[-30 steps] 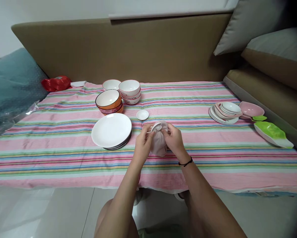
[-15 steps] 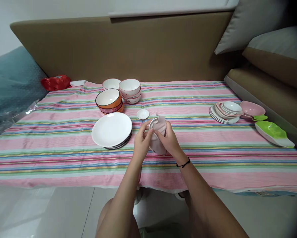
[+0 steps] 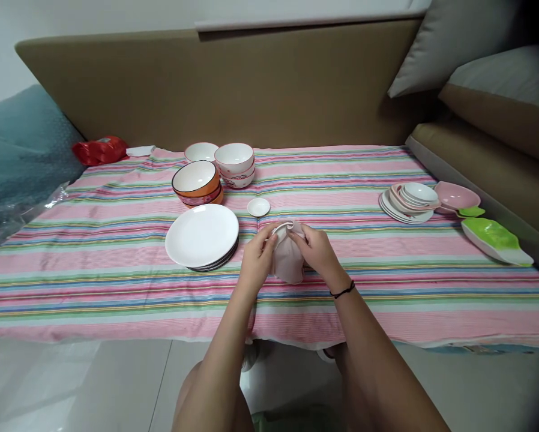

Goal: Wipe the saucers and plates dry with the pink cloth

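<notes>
Left hand (image 3: 255,259) steadies small white ceramic dish (image 3: 280,231) above striped pink tablecloth (image 3: 386,264); right hand (image 3: 317,253) pinches pale pink cloth (image 3: 290,264) around it, fingers clamped, wrapping dish for wiping

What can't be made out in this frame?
- Small dish, head view: only its rim shows; the pale cloth and both hands cover the rest.
- Plate stack: lower plates hidden under the top white plate; count unclear.
- Red packet: too small to read.
- Right edge: dark vignette blots the corner.
</notes>
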The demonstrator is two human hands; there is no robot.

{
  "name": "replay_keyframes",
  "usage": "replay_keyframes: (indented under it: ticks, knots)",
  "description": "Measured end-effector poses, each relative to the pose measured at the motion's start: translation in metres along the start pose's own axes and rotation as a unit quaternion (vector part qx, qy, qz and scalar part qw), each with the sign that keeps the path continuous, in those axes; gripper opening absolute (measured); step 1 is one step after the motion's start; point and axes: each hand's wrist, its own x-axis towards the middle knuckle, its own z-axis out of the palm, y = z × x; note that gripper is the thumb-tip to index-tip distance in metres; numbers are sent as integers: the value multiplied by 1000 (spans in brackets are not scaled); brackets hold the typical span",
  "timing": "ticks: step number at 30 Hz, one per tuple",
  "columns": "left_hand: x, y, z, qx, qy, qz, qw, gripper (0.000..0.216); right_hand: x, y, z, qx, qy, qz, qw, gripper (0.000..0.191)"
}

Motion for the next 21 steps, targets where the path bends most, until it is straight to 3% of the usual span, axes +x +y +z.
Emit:
replay_keyframes:
  ticks: [3,6,11,14,15,17,21]
  knots:
    - [1,-4,-1,54,-33,25,998,29,-2,-3,0,-93,21,-3,995,55]
    - [-1,-7,-1,64,-55,21,996,31,-5,-8,1,-115,29,-2,993,60]
    - [-2,-6,1,-22,12,-22,999,28,-5,-7,4,-48,43,17,998,46]
    - [0,-9,3,-96,44,-37,994,28,-4,-4,9,41,-5,58,997,24]
    - [0,-10,3,-120,45,-43,991,29,-5,-4,12,74,-28,73,994,26]
    - [2,-13,4,-165,34,-52,984,32,-6,-5,15,117,-51,98,987,49]
    - [2,-12,2,-221,11,-60,973,34,-8,-9,18,141,-23,110,984,65]
